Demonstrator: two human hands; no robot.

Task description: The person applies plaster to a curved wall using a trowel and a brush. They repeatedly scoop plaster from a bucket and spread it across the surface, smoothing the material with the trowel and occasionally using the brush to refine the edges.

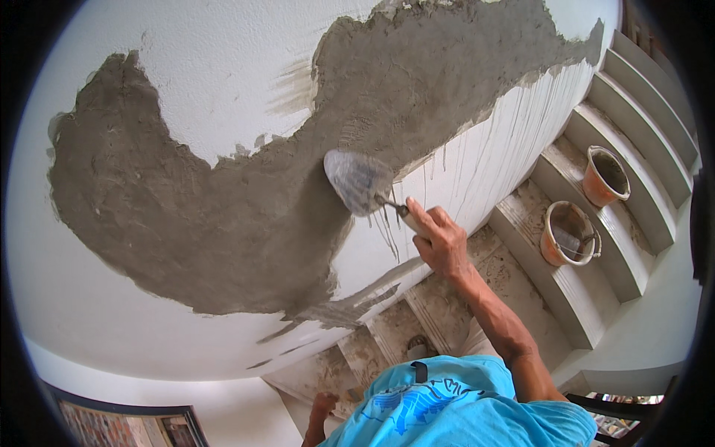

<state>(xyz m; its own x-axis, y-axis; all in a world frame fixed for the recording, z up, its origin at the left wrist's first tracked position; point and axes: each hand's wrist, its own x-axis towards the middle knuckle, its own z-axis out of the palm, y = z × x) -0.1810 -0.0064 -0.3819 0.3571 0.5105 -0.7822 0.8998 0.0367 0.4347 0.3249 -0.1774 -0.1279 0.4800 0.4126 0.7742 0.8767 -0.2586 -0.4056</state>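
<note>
My right hand [445,240] grips the pale handle of a pointed trowel [359,181]. The metal blade lies against the wet grey mortar patch [246,216] near its lower edge, and its outline is slightly blurred. Mortar spreads in a broad, uneven band across the white wall [231,82], from far left to upper right. Low at my left side, my left hand [324,406] is curled closed; what it holds, if anything, cannot be made out.
Two orange buckets [605,177] with mortar-stained insides stand on the stairs at right; the nearer bucket [555,246] has a wire handle and a tool inside. Grey steps [588,298] climb to the upper right, splashed with mortar. A framed picture [123,421] is at lower left.
</note>
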